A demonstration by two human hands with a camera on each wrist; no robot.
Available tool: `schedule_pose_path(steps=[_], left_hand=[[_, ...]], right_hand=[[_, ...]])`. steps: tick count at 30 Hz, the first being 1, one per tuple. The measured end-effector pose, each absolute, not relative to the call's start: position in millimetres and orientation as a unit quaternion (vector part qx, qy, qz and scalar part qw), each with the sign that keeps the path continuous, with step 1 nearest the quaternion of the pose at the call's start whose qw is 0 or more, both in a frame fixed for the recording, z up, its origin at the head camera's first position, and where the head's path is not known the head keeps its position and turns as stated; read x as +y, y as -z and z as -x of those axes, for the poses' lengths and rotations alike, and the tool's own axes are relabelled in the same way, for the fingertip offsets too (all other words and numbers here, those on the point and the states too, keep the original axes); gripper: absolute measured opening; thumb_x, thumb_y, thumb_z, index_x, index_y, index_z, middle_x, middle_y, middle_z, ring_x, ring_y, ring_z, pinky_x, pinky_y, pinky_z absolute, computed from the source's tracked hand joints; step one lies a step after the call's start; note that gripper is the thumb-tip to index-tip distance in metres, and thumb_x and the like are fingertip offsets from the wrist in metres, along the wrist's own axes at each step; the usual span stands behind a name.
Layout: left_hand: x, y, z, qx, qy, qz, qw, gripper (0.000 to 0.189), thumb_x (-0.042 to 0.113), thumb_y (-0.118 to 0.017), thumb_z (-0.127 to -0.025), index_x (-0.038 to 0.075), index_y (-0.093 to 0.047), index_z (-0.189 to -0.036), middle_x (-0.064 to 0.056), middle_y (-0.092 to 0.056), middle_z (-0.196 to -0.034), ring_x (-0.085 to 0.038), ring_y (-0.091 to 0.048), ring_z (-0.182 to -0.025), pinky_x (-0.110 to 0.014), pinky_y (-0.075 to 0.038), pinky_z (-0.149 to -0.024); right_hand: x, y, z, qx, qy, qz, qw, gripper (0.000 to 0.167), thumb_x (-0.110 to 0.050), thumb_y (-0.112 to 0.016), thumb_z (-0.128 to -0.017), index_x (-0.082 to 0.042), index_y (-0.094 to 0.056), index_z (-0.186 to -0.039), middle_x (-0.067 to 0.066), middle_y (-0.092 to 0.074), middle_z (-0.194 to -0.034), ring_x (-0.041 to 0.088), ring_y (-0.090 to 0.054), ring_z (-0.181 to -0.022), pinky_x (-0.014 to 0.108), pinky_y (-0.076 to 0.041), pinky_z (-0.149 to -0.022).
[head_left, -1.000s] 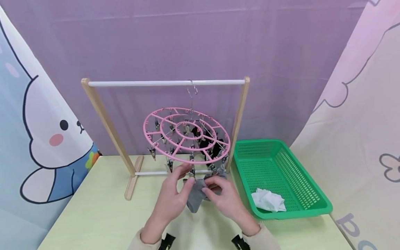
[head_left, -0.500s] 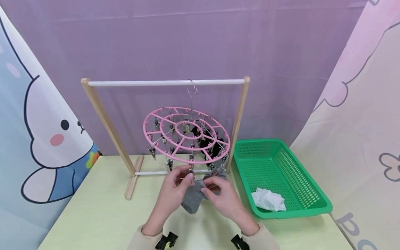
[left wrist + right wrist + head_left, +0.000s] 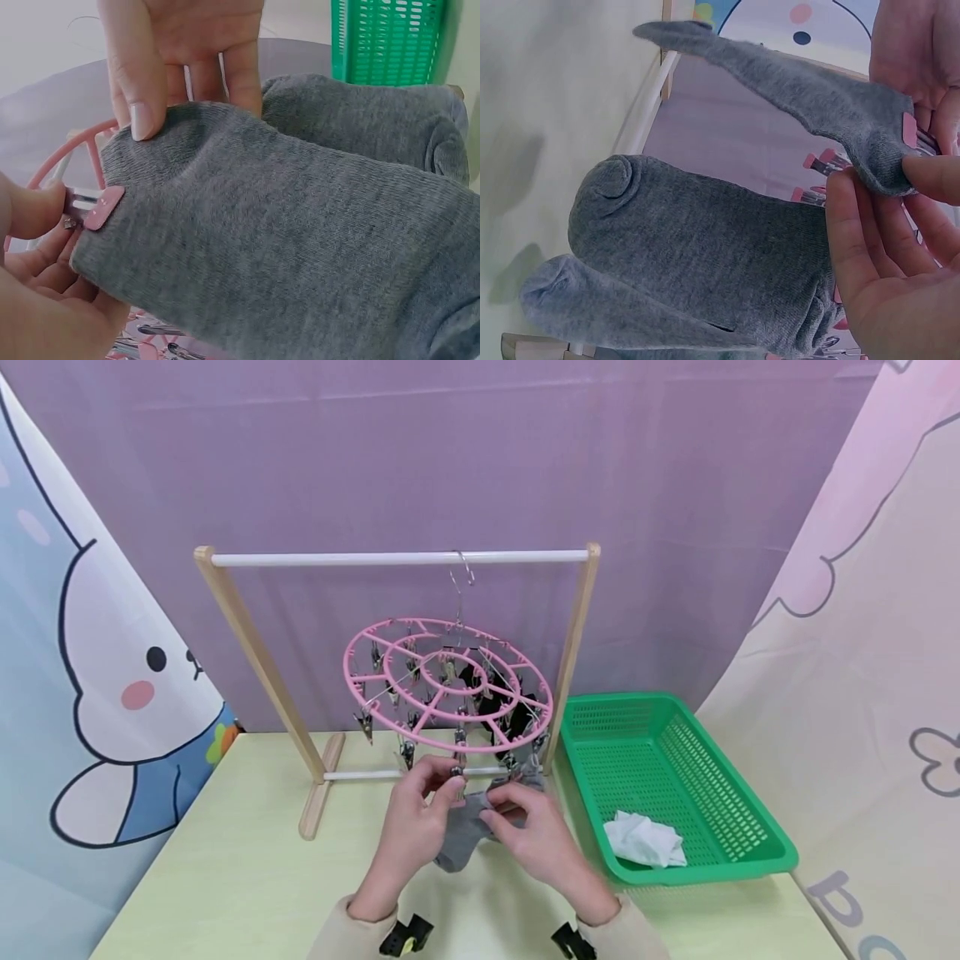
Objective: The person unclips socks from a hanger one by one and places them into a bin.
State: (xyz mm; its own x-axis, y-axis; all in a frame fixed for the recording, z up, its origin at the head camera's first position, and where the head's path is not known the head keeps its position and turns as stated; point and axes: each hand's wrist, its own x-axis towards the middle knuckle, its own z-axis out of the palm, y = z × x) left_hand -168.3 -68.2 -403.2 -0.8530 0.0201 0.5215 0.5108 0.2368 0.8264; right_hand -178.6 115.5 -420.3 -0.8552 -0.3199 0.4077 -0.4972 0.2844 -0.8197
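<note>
At the lower right of the head view, the cloth (image 3: 847, 710) bears a grey letter (image 3: 837, 897) resembling P and a cut-off, rounded blue character (image 3: 881, 942).

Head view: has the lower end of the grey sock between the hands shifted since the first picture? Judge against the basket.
Yes, slightly: the lower end of the grey sock has moved left, away from the green basket.

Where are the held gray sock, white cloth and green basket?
Held gray sock (image 3: 277, 232), left wrist view: middle of the fabric.
White cloth (image 3: 645, 841), head view: its crumpled middle.
Green basket (image 3: 705, 875), head view: front rim.
</note>
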Motion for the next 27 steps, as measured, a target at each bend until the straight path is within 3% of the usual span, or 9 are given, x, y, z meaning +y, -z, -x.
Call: schedule_pose_path(steps=[4,9,18,27], left_hand=[[-68,404,169,-0.768,0.571,0.176,0.233,0.011,0.001,-0.066,-0.097,0.006,-0.067,-0.106,-0.003,-0.066,-0.093,-0.016,-0.064,-0.082,-0.029,-0.055,-0.068],[-68,404,168,-0.765,0.569,0.18,0.243,0.011,0.004,-0.066,-0.097,0.003,-0.067,-0.108,-0.004,-0.068,-0.093,-0.017,-0.065,-0.082,-0.032,-0.057,-0.073],[-70,402,167,-0.766,0.579,0.171,0.218,0.017,-0.001,-0.062,-0.099,-0.004,-0.063,-0.115,-0.008,-0.064,-0.094,-0.021,-0.065,-0.081,-0.031,-0.061,-0.074],[-77,402,166,-0.784,0.552,0.149,0.242,0.019,0.004,-0.064,-0.099,-0.001,-0.064,-0.118,-0.006,-0.065,-0.092,-0.015,-0.067,-0.077,-0.03,-0.058,-0.076]], right_hand=[[115,423,178,-0.792,-0.541,-0.271,0.082,0.009,-0.004,-0.074,-0.091,-0.004,-0.073,-0.1,0.006,-0.072,-0.095,0.018,-0.069,-0.084,0.029,-0.06,-0.076],[117,426,177,-0.797,-0.533,-0.277,0.073,0.007,-0.005,-0.073,-0.092,-0.006,-0.074,-0.099,0.004,-0.073,-0.095,0.013,-0.068,-0.08,0.027,-0.059,-0.072],[135,419,170,-0.81,-0.524,-0.255,0.057,0.008,-0.007,-0.073,-0.093,-0.01,-0.074,-0.1,0.0,-0.071,-0.095,0.011,-0.066,-0.081,0.028,-0.058,-0.073],[162,395,168,-0.8,-0.543,-0.245,0.078,0.01,-0.004,-0.073,-0.092,-0.007,-0.074,-0.102,0.003,-0.072,-0.096,0.014,-0.067,-0.083,0.028,-0.059,-0.074]])
